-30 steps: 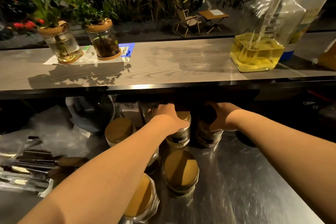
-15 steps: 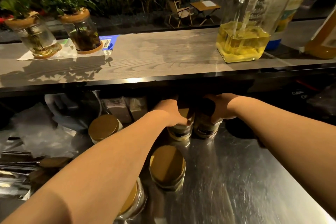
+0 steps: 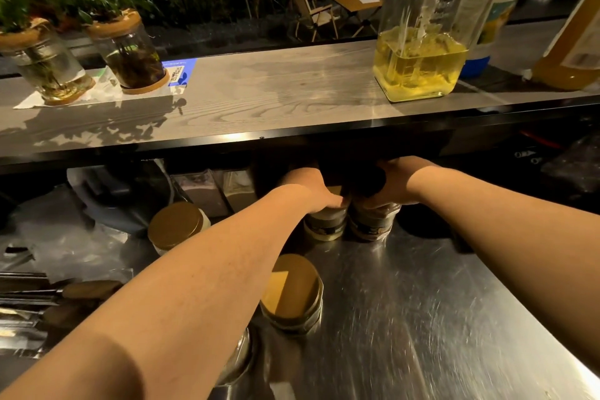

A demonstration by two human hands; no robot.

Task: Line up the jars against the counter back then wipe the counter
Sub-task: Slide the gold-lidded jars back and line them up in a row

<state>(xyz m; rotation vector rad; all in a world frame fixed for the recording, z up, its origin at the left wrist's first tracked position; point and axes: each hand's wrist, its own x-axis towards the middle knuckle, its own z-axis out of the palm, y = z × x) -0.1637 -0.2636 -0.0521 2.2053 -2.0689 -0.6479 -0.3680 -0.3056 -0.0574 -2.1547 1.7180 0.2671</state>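
While both arms reach under the shelf, the left hand (image 3: 313, 190) is cupped over the lid of one jar (image 3: 325, 224) and the right hand (image 3: 394, 182) wraps another jar (image 3: 373, 224); the two jars touch, close to the back edge of the steel worktop (image 3: 438, 318), likely being squared into the row. A gold-lidded jar (image 3: 292, 294) waits mid-worktop and another (image 3: 177, 226) stands left. Wiping seems not yet begun; I see no cloth.

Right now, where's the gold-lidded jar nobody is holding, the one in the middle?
The loose jar stands on the steel counter, centre of the head view, beside the left forearm and nearer than the two jars under the hands.
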